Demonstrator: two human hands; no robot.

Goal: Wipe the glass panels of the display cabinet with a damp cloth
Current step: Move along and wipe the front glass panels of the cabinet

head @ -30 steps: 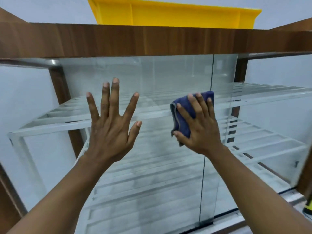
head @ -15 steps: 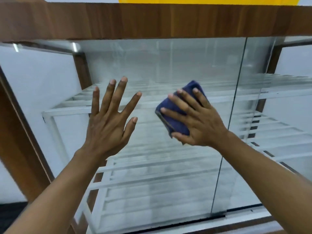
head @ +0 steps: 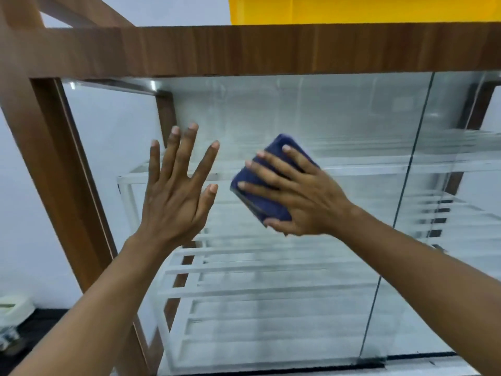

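Note:
A wooden-framed display cabinet (head: 244, 50) fills the view, with a large front glass panel (head: 311, 109) and a second panel (head: 447, 185) overlapping at the right. My right hand (head: 301, 196) presses a folded dark blue cloth (head: 252, 185) flat against the front glass, fingers spread across it and thumb under its lower edge. To the left of the cloth, my left hand (head: 176, 191) lies flat on the same pane with fingers spread. White slatted shelves (head: 271, 283) show through the smeared glass.
A yellow tray (head: 352, 9) sits on top of the cabinet. The left wooden post (head: 54, 158) slants down beside a white wall. A pale object (head: 13, 308) rests on the dark floor at the lower left. The panel's vertical edge (head: 401, 213) runs right of my hand.
My right hand has slid the cloth leftward across the glass, toward my left hand. The view has swung left, bringing the cabinet's left post into sight. My left hand stays flat on the pane.

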